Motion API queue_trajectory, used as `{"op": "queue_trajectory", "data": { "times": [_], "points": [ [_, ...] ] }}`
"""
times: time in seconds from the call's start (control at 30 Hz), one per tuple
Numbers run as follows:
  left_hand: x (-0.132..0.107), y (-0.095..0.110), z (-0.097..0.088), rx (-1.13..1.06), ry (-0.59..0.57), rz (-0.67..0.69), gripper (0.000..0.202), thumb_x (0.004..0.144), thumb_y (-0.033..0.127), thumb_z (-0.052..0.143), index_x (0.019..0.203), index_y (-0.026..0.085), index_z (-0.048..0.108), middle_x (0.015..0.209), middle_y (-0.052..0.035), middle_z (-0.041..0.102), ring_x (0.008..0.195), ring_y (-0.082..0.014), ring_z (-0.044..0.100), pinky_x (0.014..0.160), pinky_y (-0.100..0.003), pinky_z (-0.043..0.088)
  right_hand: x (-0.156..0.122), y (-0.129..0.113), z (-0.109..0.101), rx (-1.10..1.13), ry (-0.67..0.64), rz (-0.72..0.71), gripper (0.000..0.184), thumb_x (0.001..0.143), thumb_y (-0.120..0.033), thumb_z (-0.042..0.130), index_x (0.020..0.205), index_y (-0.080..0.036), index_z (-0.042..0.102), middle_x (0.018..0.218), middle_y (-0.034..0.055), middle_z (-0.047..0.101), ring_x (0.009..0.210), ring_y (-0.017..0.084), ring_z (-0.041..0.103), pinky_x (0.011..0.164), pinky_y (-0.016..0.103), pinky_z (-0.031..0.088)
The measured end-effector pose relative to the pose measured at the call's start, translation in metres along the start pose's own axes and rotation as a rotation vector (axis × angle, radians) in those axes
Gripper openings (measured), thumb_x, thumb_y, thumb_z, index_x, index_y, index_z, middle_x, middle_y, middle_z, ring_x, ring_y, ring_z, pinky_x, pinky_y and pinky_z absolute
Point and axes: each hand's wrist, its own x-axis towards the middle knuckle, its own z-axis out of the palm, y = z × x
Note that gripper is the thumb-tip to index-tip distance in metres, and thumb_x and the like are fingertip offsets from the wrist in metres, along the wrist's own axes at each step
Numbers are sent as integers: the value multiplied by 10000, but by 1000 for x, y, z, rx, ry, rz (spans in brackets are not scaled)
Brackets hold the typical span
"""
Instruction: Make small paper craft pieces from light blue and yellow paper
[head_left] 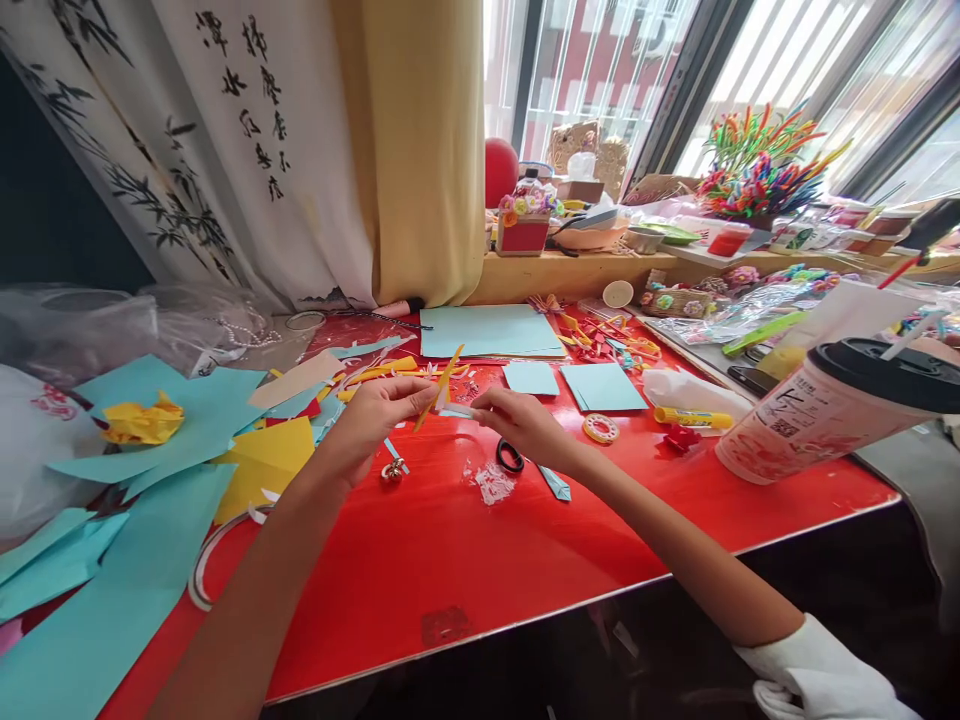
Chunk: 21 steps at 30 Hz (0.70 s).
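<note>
Over the middle of the red table (450,550), my left hand (382,408) pinches a narrow folded piece of yellow paper (450,372), held upright at a slant. My right hand (525,425) is closed on the end of a pale whitish strip (455,410), whose other end meets the yellow paper. Whether that strip is paper or tape I cannot tell. Below the right hand lie a black ring (510,456), a white scraped patch (493,484) and a small folded blue paper piece (555,484). A small shiny metal trinket (392,471) sits below the left hand.
Light blue sheets (491,330) and cut squares (604,387) lie behind the hands. Loose blue and yellow paper (266,465) covers the left side. At right stand a glue stick (694,418) and a tall lidded cup (817,410). Crafts crowd the windowsill (517,268).
</note>
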Motion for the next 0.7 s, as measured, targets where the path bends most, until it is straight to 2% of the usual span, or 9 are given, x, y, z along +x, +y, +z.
{"op": "queue_trajectory", "data": {
  "times": [0.1,0.17,0.27,0.37,0.5,0.63,0.7],
  "points": [
    [0,1,-5,-141,-16,-18,194,690,362,664,763,183,681,732,-3,583,636,-90,448,596,-221,359,6,-3,1,-99,179,-20,193,906,-297,395,894,-171,540,859,51,609,770,139,539,663,243,392],
    [-1,1,-7,-208,-19,-21,174,698,336,666,803,199,687,816,-13,609,707,-98,478,633,-220,388,8,-6,2,-224,248,-50,236,918,-312,364,911,-162,547,891,71,614,820,157,542,679,256,384],
    [-1,-1,-7,-260,-17,-54,173,691,305,677,837,213,692,952,-34,627,868,-141,514,721,-255,432,8,-7,6,-419,239,-110,305,934,-334,304,936,-162,557,868,82,614,834,176,537,672,276,371],
    [-1,-4,-5,-268,-26,-100,191,664,295,698,829,199,704,962,-51,647,893,-169,544,771,-296,451,8,-7,11,-506,206,-152,320,938,-336,283,957,-173,559,833,78,603,798,177,530,667,286,366],
    [2,-10,0,-241,12,-112,196,625,301,727,776,176,721,799,-48,684,789,-157,582,825,-301,441,8,-9,15,-337,260,-140,289,928,-331,318,935,-165,554,850,83,606,799,172,540,696,276,388],
    [3,-12,2,-248,41,-121,216,610,317,736,769,171,725,752,-44,689,758,-150,592,846,-301,431,10,-8,10,18,425,62,263,925,-327,324,932,-166,531,780,45,601,692,130,541,635,232,400],
    [1,-8,-1,-230,15,-128,222,613,322,734,781,177,725,764,-43,689,772,-152,591,844,-301,429,12,-2,8,111,484,134,259,920,-331,330,931,-169,532,763,33,596,669,121,531,616,227,401]
  ]
}}
